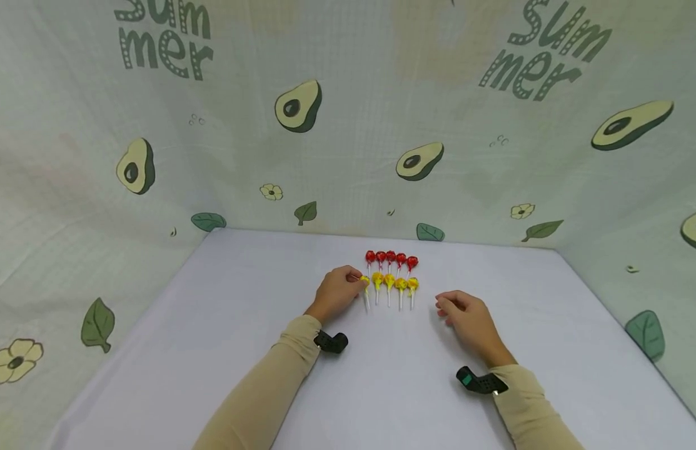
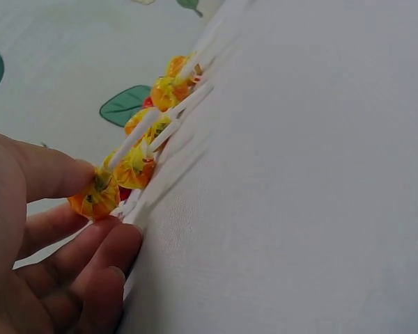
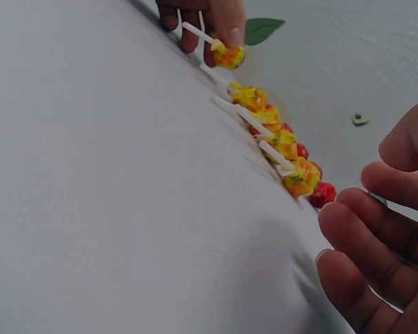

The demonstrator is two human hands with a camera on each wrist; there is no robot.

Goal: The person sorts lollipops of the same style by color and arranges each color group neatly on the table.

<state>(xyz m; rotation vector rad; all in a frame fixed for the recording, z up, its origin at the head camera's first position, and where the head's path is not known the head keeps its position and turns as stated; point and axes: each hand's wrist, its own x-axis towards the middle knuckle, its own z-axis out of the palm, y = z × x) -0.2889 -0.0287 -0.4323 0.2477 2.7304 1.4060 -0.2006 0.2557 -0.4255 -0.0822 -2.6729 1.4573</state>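
Observation:
My left hand pinches the head of a yellow lollipop between thumb and fingers, at the left end of a row of yellow lollipops. Its white stick points toward me in the head view. Behind that row lies a row of red lollipops, mostly hidden behind the yellow ones in the wrist views. To the right of both rows, my right hand hovers over the table with loosely bent fingers and nothing in them.
A white cloth covers the table. Fabric walls printed with avocados and leaves rise along the back and both sides. Each wrist wears a black camera band.

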